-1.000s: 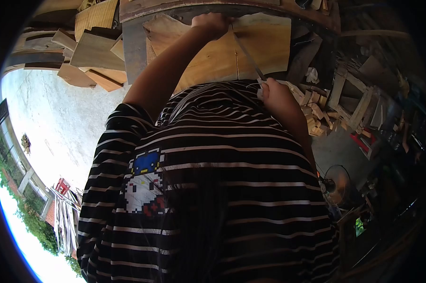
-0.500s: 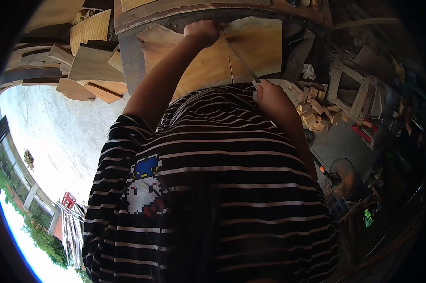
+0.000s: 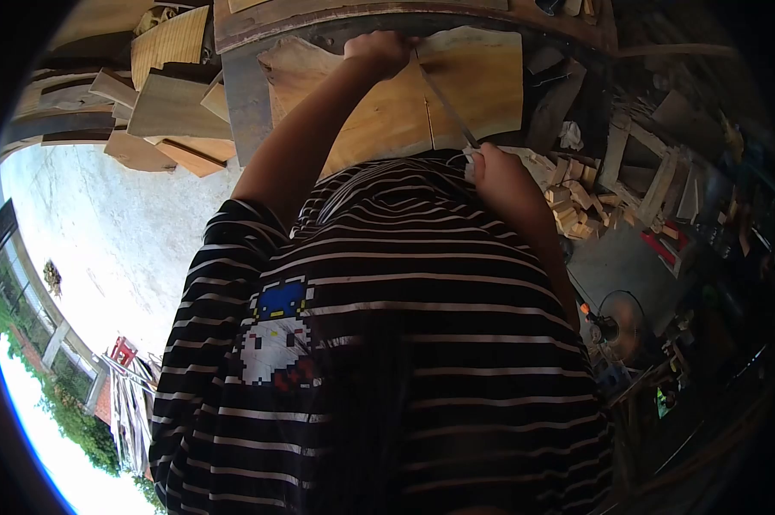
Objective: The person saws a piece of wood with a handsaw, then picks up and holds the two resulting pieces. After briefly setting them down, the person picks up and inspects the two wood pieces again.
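A wide yellowish wooden board point(image 3: 482, 86) with an uneven left edge lies in front of my body. A thin dark line runs across its middle. My left hand point(image 3: 380, 53) is closed over the board's far edge, its fingertips at the far end of a thin straight strip point(image 3: 446, 103); what they pinch is too small to tell. The strip slants over the board towards me. At its near end, my right hand point(image 3: 501, 172) is closed around it and a small whitish piece, close to my striped shirt.
Loose boards point(image 3: 177, 110) are stacked at the left. On the right lie a pile of small wood blocks point(image 3: 576, 202), a wooden frame point(image 3: 636, 163) and a round fan point(image 3: 619, 324). A dark beam borders the far side.
The whole view has shifted slightly, so the board and both hands appear a little further right. Both hands keep nearly the same place on the board and strip.
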`<state>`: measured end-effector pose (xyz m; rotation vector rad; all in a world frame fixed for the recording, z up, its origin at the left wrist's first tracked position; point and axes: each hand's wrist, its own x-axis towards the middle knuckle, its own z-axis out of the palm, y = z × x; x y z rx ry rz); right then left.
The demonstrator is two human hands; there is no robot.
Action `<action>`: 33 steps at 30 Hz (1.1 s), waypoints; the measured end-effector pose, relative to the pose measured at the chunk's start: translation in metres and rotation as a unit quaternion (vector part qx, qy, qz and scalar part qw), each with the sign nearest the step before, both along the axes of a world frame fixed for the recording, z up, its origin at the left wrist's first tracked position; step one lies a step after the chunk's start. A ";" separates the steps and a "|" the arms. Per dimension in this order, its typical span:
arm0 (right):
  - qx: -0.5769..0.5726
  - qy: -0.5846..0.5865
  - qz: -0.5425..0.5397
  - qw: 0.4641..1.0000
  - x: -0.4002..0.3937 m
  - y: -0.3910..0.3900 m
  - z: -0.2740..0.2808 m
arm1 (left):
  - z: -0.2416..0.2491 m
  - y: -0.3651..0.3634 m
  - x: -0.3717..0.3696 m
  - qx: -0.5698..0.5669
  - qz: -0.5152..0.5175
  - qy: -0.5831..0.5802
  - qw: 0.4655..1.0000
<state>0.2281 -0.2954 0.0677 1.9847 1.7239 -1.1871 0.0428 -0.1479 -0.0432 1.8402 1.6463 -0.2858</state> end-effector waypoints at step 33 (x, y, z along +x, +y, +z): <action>0.024 0.020 -0.021 0.999 -0.003 -0.005 -0.013 | -0.018 0.019 -0.010 -0.010 0.035 -0.012 0.999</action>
